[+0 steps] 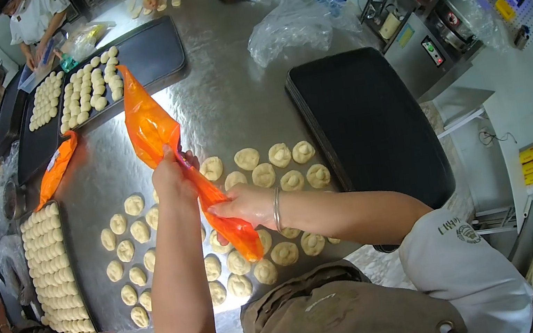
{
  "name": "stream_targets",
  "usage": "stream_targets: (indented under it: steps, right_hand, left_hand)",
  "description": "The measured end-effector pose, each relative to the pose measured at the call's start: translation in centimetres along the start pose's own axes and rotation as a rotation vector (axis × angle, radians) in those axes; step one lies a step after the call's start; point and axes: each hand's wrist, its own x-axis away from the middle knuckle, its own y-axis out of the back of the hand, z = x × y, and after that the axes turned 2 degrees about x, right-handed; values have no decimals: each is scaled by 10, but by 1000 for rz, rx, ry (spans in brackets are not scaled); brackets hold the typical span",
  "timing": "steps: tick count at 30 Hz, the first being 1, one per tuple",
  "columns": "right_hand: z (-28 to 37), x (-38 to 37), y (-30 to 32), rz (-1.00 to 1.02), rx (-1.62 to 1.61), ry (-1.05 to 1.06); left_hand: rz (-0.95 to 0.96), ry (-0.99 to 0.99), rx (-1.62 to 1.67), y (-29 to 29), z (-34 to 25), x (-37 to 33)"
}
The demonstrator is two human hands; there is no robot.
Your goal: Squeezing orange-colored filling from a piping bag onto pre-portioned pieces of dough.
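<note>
Left of the black baking tray stack [369,124], an orange piping bag [150,124] slants over flattened dough rounds [285,254] on the steel worktable [227,99]; the left hand [172,177] grips its twisted middle, the right hand [246,206] is wrapped around its lower part; a second orange piping bag [58,170] lies farther left of the stack

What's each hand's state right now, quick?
Left hand: closed around the middle of the orange bag.
Right hand: closed on the same bag, nearer the person's body; some fingers hidden.
</note>
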Motion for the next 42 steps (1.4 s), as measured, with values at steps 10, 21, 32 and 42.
stream_targets:
  steps: [10, 21, 32, 42]
  right_hand:
    - [-16, 20, 5, -58, 12, -41]
    - [10, -14, 43, 91, 50, 86]
    - [5, -7, 12, -53, 129, 35]
    - [-15, -4, 38, 28, 449, 128]
  left_hand:
    - [-19, -27, 99, -3, 14, -16]
    - [262, -240, -184, -36, 25, 24]
    - [-40, -290, -231, -31, 5, -39]
    - [238, -209, -174, -28, 8, -31]
